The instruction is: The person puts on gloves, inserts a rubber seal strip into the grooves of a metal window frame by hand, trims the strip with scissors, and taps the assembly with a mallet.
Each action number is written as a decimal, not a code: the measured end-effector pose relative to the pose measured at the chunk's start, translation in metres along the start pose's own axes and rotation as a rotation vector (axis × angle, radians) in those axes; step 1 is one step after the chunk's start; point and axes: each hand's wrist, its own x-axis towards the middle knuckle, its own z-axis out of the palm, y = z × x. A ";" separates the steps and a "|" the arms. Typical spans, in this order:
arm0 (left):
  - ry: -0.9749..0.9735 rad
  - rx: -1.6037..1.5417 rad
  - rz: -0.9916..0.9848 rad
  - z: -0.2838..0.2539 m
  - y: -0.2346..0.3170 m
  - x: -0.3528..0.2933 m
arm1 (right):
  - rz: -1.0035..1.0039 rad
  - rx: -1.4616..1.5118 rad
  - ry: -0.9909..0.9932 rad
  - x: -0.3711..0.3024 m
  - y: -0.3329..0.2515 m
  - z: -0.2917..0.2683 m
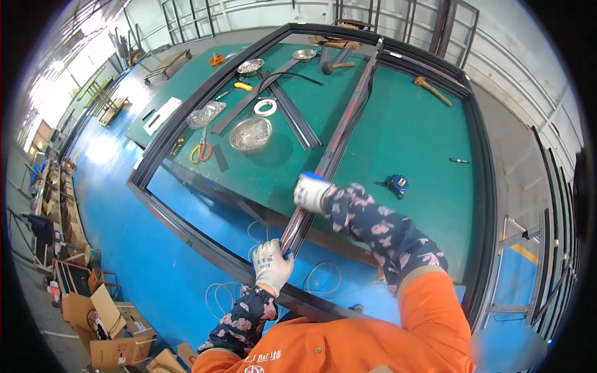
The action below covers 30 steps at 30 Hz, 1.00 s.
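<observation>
A large dark metal frame (484,186) with a middle bar (349,121) lies across the green table, its near rail close to my body. My left hand (272,267), in a white glove, grips the frame where the middle bar meets the near rail. Further up that bar is my right hand (311,191), in a white glove with blue at the fingers. It is closed and slightly blurred over the bar; whether it holds something small is hidden. Reddish strips and a loose black strip (367,87) run along the bar.
On the green table (410,143) lie a blue tape measure (398,184), a wooden-handled hammer (432,91), a black mallet (336,66), red-handled scissors (201,150), a white tape roll (265,107) and a metal bowl (250,135) of small parts. Cardboard boxes (115,329) stand lower left.
</observation>
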 end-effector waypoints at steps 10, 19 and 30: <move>-0.088 -0.122 0.137 0.004 -0.019 0.000 | 0.078 0.202 0.075 -0.010 -0.120 -0.027; 0.235 -0.095 0.148 -0.038 -0.124 -0.008 | 1.135 0.649 0.520 -0.066 -0.072 0.007; 0.302 -0.155 0.115 -0.033 -0.129 -0.016 | 1.387 0.754 0.024 0.009 -0.021 -0.005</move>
